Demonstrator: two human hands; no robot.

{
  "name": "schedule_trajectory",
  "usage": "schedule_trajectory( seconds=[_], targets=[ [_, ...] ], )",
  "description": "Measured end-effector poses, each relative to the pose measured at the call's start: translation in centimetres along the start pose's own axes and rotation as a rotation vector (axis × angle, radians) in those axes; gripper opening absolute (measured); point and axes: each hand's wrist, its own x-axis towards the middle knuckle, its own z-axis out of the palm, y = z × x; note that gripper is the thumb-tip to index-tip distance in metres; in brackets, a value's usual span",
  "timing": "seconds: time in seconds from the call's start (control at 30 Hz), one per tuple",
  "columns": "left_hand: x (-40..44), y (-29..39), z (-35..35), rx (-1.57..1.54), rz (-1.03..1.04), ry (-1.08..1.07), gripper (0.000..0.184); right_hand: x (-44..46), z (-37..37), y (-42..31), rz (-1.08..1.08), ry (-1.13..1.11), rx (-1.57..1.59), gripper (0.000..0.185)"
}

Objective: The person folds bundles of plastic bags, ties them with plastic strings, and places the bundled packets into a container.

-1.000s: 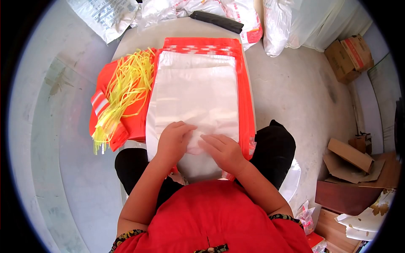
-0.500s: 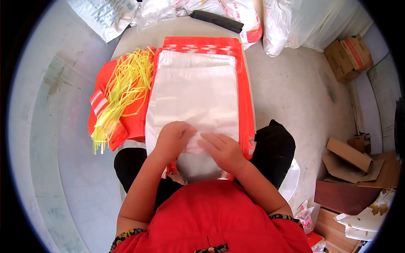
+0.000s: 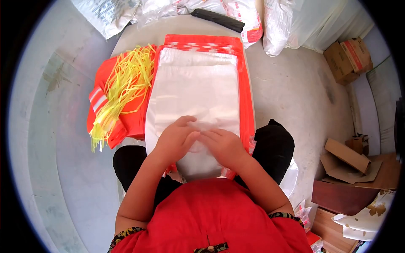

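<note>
Clear whitish plastic bags point(image 3: 196, 90) lie flat over a stack of red bags point(image 3: 248, 101) on a low table. At the near end of the clear bags, my left hand point(image 3: 177, 137) touches the plastic, thumb and fingers apart. Close beside it, my right hand point(image 3: 223, 145) has its fingers together on the same plastic, which seems bunched between the hands. What the right fingertips grip is too small to make out. Yellow strips point(image 3: 128, 80) lie in a bundle over red material point(image 3: 101, 76) left of the stack.
A black rolled item point(image 3: 217, 20) lies at the table's far edge point(image 3: 143, 36), with white plastic sacks point(image 3: 278, 27) beyond. Cardboard boxes point(image 3: 348, 61) stand on the floor at the right, and an open carton point(image 3: 354, 192) is nearer. My knees flank the table.
My left hand has spread its thumb from its fingers, and the two hands have come closer together. The plastic between them has shifted slightly.
</note>
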Motion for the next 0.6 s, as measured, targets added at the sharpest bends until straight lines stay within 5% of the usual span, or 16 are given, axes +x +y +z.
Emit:
schedule_trajectory(
  seconds=[0.4, 0.6],
  targets=[
    [-3.4, -2.1, -0.1, 0.322, 0.237, 0.115, 0.044, 0.7, -1.1, 0.1, 0.126, -0.076, 0.032, 0.033],
    [-2.7, -1.2, -1.1, 0.249, -0.083, -0.052, 0.031, 3.4, -3.9, 1.1, 0.306, -0.364, 0.154, 0.029]
  ],
)
